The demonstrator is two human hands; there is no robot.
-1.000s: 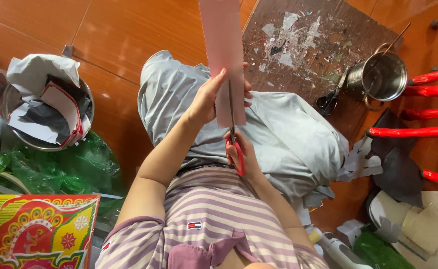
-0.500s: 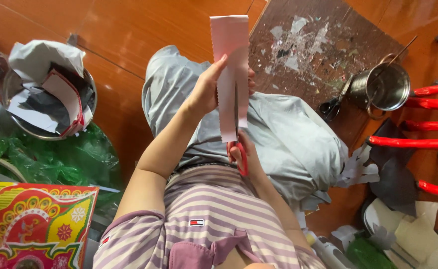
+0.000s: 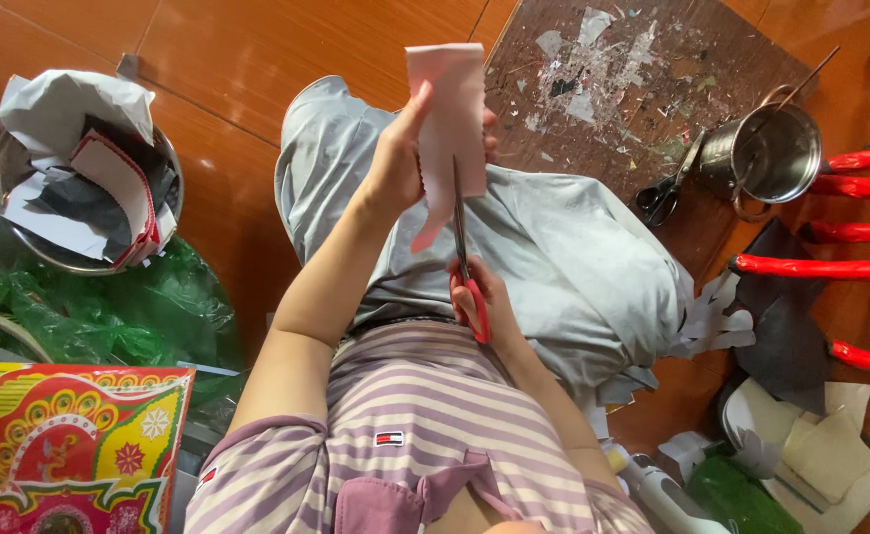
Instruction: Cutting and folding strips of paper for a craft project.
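My left hand (image 3: pixel 400 158) holds a folded strip of pink paper (image 3: pixel 445 129) upright above my lap, thumb and fingers pinching its left edge. My right hand (image 3: pixel 479 292) grips red-handled scissors (image 3: pixel 467 267) just below. Their blades point up into the paper, along a cut that runs lengthwise through its lower half. A narrow pink sliver hangs loose at the strip's bottom left. I sit on the floor in grey trousers (image 3: pixel 564 267) and a striped purple shirt.
A metal bowl (image 3: pixel 20 232) of paper scraps stands at left, beside green plastic bags (image 3: pixel 109 316) and a colourful printed box (image 3: pixel 69 445). A scrap-strewn dark board (image 3: pixel 643 79), black scissors (image 3: pixel 664 193), a steel pot (image 3: pixel 763 153) and several red rods (image 3: pixel 830 267) lie at right.
My left hand has drawn the pink strip down toward me, so its top edge is now in view. The scissors' blades reach further up into the paper.
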